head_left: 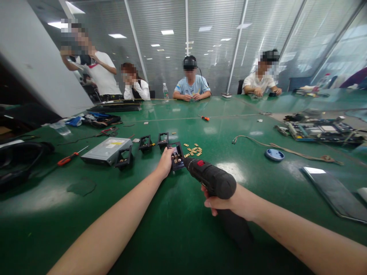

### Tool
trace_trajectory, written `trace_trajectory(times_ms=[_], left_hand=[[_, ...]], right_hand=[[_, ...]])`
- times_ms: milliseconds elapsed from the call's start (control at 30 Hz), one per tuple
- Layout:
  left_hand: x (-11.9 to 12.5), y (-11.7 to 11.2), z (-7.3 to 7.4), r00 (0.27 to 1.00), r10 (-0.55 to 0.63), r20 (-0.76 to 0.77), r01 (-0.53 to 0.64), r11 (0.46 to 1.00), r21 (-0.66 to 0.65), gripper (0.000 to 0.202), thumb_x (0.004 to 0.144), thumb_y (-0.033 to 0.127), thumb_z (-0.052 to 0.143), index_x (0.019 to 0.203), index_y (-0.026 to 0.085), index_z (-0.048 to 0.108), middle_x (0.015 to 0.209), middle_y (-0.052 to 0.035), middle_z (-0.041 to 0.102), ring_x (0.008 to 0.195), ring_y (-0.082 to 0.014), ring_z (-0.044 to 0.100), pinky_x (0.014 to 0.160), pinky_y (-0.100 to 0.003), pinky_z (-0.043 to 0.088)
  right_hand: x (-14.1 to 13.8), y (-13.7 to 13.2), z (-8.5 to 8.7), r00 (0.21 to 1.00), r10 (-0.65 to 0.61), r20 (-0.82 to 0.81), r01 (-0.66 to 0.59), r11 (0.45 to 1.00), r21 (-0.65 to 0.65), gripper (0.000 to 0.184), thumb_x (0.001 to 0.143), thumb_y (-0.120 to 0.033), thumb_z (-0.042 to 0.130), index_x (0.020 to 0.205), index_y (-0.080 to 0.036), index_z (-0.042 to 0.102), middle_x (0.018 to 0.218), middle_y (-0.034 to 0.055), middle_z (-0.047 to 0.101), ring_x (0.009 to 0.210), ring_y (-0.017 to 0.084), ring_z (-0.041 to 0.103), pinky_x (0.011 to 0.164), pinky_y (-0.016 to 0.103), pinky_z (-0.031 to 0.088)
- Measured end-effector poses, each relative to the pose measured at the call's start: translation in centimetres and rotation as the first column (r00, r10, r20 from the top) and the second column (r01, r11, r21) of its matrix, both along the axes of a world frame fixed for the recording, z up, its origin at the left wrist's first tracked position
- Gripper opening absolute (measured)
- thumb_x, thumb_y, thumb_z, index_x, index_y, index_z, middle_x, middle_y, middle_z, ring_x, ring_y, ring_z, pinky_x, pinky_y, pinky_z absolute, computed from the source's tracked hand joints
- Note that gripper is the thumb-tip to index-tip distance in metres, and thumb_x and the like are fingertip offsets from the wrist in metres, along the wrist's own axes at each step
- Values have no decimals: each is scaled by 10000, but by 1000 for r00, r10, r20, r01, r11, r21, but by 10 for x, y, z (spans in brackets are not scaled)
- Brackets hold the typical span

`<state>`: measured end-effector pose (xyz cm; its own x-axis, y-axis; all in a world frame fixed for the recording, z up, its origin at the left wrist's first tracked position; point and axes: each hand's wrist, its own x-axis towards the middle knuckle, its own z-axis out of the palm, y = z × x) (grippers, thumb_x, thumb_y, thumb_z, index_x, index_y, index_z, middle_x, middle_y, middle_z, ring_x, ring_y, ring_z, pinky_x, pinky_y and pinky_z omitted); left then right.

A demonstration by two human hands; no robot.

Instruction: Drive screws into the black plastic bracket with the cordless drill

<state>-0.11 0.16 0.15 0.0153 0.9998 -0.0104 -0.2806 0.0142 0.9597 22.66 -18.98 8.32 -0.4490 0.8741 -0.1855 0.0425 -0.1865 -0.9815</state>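
My left hand point(165, 163) grips the left side of a small black plastic frame point(178, 156) with brass-coloured metal parts inside, standing on the green table. My right hand point(220, 200) is wrapped round the handle of a black cordless drill point(210, 176) with a red switch on top. The drill's nose points at the right side of the frame; whether its tip touches is hidden. Just beyond lies a scatter of small brass plates point(195, 149). Similar black frames point(145, 143) stand to the left of my left hand.
A silver disc drive point(107, 149) and an orange screwdriver point(69, 157) lie left. On the right are a blue round lid point(274, 154), a cable point(304, 153), a phone point(335, 191) and circuit boards point(321, 129). Several people are across the green table point(160, 229).
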Motion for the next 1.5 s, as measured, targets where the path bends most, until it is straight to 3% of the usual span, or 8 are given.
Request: trace_trajectory(times_ms=[300,1133,1500], left_hand=[[-2,6,-8,1000,25,-14,-25,1000,12,389,774,502,724,1030,238,598,872,14,698,777,-185,672,763,-306,545],[0,3,-4,1000,25,-15,-25,1000,15,380,780,474,704,1049,229,598,856,16,692,771,-181,670,739,-299,553],[-1,0,-2,1000,9,-21,-9,1000,-2,359,794,481,694,1034,242,577,828,15,672,766,-197,680,700,-301,546]], right_hand=[[0,1,-2,1000,4,-6,-4,1000,17,316,674,-281,843,840,-199,586,680,-35,616,553,164,661,528,263,458],[0,1,-1,999,9,45,-9,1000,12,340,662,-317,818,847,-186,564,778,-15,619,562,154,655,553,279,458],[0,2,-5,1000,0,32,0,1000,-21,378,691,-272,842,948,-182,580,785,-37,623,574,156,679,557,275,492]])
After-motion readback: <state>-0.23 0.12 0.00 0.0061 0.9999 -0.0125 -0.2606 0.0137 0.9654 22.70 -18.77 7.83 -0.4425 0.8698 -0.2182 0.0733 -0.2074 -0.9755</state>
